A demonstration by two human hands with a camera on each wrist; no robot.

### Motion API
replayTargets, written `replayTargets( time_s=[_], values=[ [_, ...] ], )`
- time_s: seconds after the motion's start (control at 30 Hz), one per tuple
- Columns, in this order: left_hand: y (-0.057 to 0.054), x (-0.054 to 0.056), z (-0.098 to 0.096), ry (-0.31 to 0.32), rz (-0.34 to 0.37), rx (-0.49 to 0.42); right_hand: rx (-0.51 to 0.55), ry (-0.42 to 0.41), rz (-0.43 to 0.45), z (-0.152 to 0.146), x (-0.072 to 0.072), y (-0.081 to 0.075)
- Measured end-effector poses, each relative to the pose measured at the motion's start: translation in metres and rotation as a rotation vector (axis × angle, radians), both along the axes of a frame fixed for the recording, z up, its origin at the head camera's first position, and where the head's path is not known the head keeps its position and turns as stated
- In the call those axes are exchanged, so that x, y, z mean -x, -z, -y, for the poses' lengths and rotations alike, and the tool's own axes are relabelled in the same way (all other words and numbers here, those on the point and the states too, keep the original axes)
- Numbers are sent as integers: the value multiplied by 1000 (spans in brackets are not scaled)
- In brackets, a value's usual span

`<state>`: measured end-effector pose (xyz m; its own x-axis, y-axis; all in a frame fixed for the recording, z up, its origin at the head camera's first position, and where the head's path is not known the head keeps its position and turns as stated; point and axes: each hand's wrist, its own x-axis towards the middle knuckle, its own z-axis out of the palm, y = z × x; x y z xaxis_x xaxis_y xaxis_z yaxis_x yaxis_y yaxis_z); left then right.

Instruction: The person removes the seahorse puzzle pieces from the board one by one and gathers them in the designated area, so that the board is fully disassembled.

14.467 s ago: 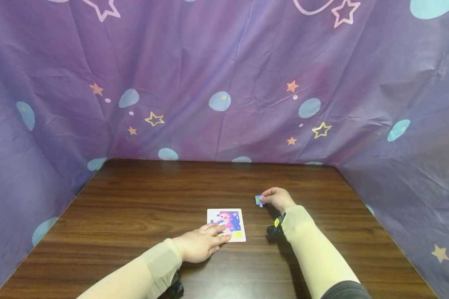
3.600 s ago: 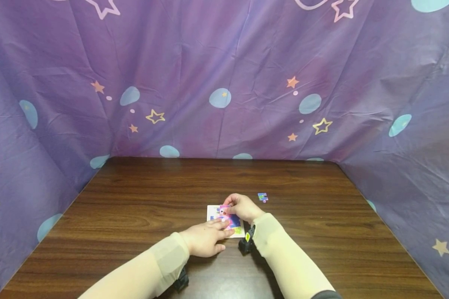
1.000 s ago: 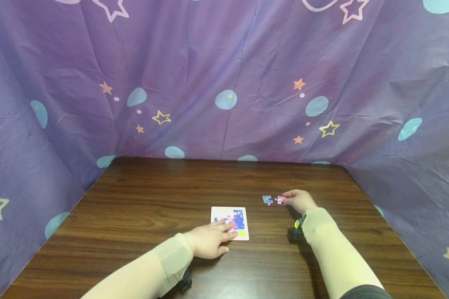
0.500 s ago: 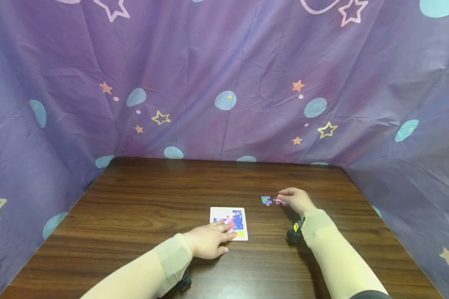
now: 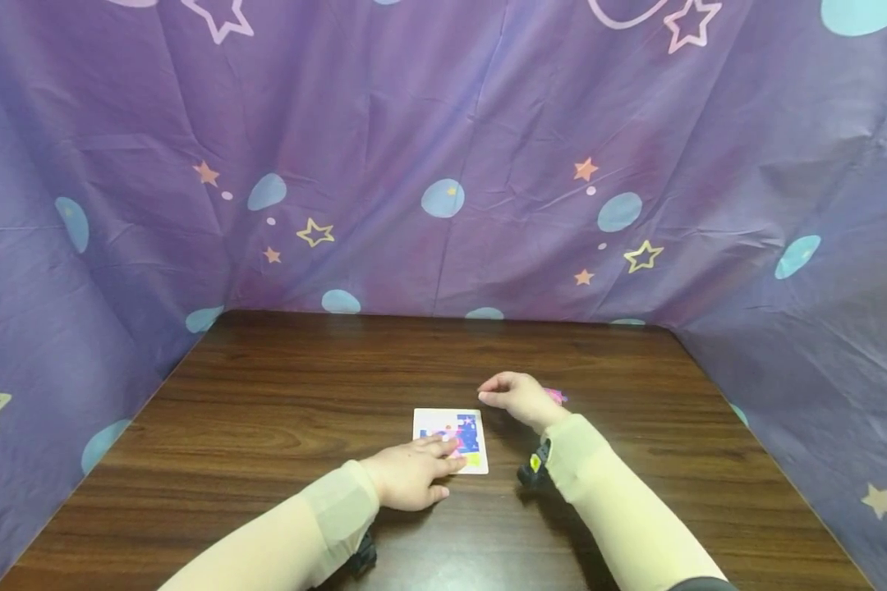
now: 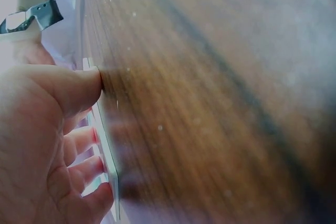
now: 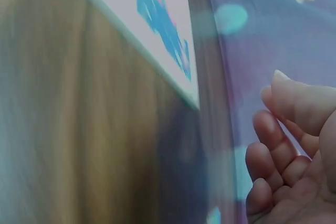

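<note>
A small white-framed jigsaw puzzle board [image 5: 420,416] with a pink, blue and yellow picture lies on the table. My left hand [image 5: 412,474] rests flat on its lower left part, fingers spread, covering some of the picture. To the board's upper right, my right hand [image 5: 523,400] hovers with thumb and index fingertips close together; I see nothing between them. Its other fingers [image 7: 262,166] are loosely curled in the right wrist view. A pink puzzle piece [image 5: 553,396] lies just behind this hand, partly covered. The blue-green puzzle piece is not visible in the head view.
The brown wooden table [image 5: 303,386] spreads around the hands. A purple curtain [image 5: 384,131] with stars and ovals encloses its back and sides. A black wrist camera [image 5: 534,468] hangs under the right wrist, close to the tabletop.
My right hand has let go of the pink piece, which now shows its knob on the right, and moved left toward the board. My left hand has stayed on the board.
</note>
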<state>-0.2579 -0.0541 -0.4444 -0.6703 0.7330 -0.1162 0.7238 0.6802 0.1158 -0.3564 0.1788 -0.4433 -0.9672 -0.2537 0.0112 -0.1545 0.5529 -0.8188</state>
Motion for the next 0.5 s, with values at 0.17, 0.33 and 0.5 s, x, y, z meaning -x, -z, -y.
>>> replayTargets(
  time_s=[0.17,0.33,0.5],
  values=[
    [-1,-1,1,-1,2,-4,18,-39,33,24,-8,10],
    [-2,-1,0,9,-9,-1,-16,-47,27,32,-12,17],
    [0,0,0,11,-5,2,-33,-49,26,32,-12,21]
  ],
)
